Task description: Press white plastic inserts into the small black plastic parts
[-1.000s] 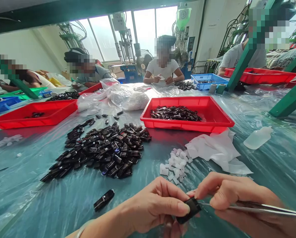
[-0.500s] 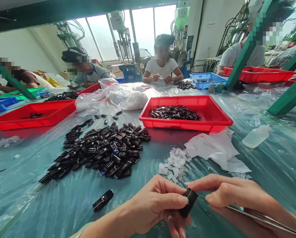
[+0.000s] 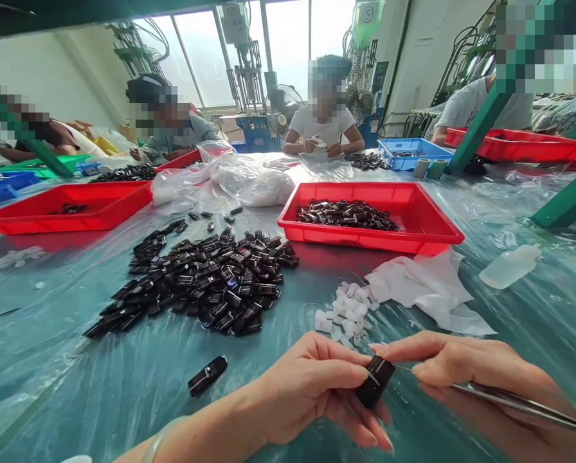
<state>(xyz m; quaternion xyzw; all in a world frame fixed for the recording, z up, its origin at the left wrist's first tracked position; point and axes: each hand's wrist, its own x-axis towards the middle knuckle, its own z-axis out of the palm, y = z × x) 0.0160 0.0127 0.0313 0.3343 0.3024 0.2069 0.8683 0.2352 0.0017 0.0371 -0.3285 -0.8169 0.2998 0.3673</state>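
My left hand (image 3: pixel 312 392) pinches a small black plastic part (image 3: pixel 375 381) between thumb and fingers, low in the view. My right hand (image 3: pixel 466 373) grips metal tweezers (image 3: pixel 510 400) whose tip touches the top of that part. One loose black part (image 3: pixel 207 375) lies on the table just left of my left hand. A big heap of the same black parts (image 3: pixel 206 280) spreads beyond it. A small pile of white pieces (image 3: pixel 346 314) sits right behind my hands.
A red tray (image 3: pixel 427 225) holding black parts stands behind a crumpled white cloth (image 3: pixel 423 289). A clear squeeze bottle (image 3: pixel 510 265) lies at right. Another red tray (image 3: pixel 99 206) and plastic bags (image 3: pixel 249 183) lie farther back. Several people sit working at the far side.
The black part in my left hand has turned more upright, and the tweezer tip stays at its top. Both hands have risen slightly in the view.
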